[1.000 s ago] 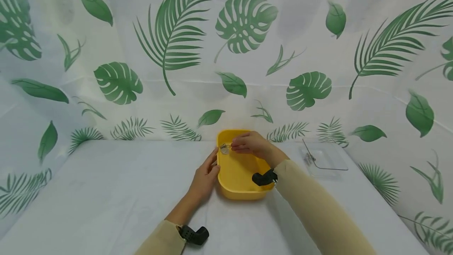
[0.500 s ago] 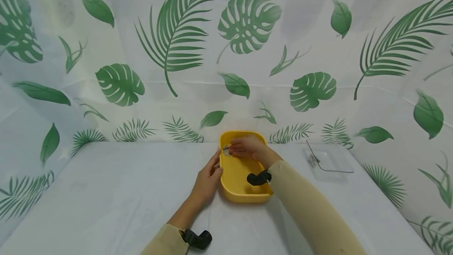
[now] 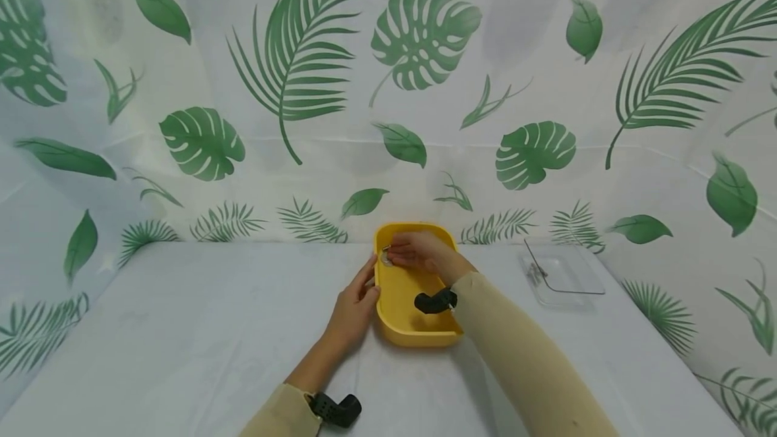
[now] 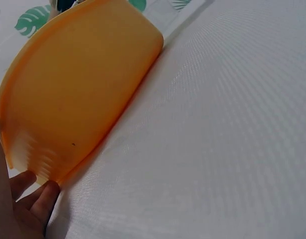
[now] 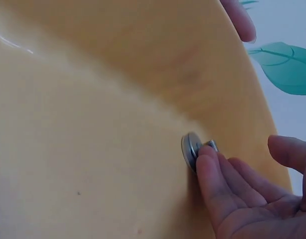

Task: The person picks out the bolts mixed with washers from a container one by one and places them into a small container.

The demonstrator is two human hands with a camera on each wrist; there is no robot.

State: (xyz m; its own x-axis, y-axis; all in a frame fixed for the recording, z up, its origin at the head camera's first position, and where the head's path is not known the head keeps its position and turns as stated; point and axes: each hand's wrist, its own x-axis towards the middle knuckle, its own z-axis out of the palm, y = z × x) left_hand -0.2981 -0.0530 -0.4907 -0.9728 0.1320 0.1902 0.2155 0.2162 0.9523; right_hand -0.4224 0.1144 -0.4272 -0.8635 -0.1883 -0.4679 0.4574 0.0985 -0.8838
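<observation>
A yellow rectangular bin (image 3: 408,302) stands on the white-covered table. Against its left outer wall rests my left hand (image 3: 353,302); in the left wrist view its fingertips (image 4: 46,199) touch the lower edge of the wall. My right hand (image 3: 421,253) reaches inside, at the bin's far left part. There a round silver metal disc (image 5: 190,151) with a short threaded stud (image 5: 212,145) stands tilted on edge by the wall. The extended fingers of my right hand (image 5: 247,199) touch its back, and the thumb stays apart. A left fingertip shows past the rim in the right wrist view.
On the right side of the table lies a clear plastic tray (image 3: 561,299) with a thin bent metal rod (image 3: 573,292) across it and small metal pieces (image 3: 534,272) at its left. A leaf-printed sheet (image 3: 340,174) hangs close behind the bin.
My right hand has moved a little left inside the bin, onto the metal disc, covering more of the small metal parts there. The left hand keeps its place at the wall.
</observation>
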